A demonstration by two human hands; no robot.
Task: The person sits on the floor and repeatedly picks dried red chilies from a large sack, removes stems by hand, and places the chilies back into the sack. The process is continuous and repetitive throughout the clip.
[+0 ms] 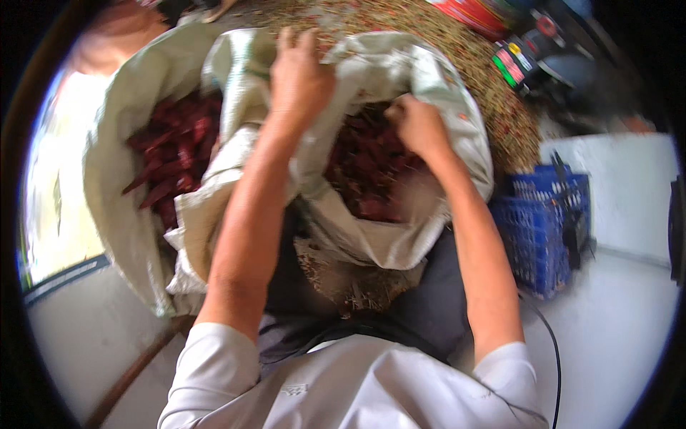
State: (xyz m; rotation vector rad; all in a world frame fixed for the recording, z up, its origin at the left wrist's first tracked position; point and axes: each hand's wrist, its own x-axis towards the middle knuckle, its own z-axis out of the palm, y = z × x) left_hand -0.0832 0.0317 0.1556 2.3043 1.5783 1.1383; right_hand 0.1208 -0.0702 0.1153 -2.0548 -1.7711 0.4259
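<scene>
Two woven plastic sacks stand open side by side before me. The left sack holds dark red dried chillies, and the right sack holds more dark dried chillies. My left hand is over the far rims where the two sacks meet, its fingers pointing away from me; what lies under them is hidden. Inside the mouth of the right sack, my right hand is just above the chillies with curled fingers. Whether anything is between those fingers is too blurred to tell.
Beyond the sacks, loose stalks litter the floor. Blue plastic crates stand to the right by a white wall. A dark device with a lit screen is at the upper right, near a red bag. A black cable runs at the lower right.
</scene>
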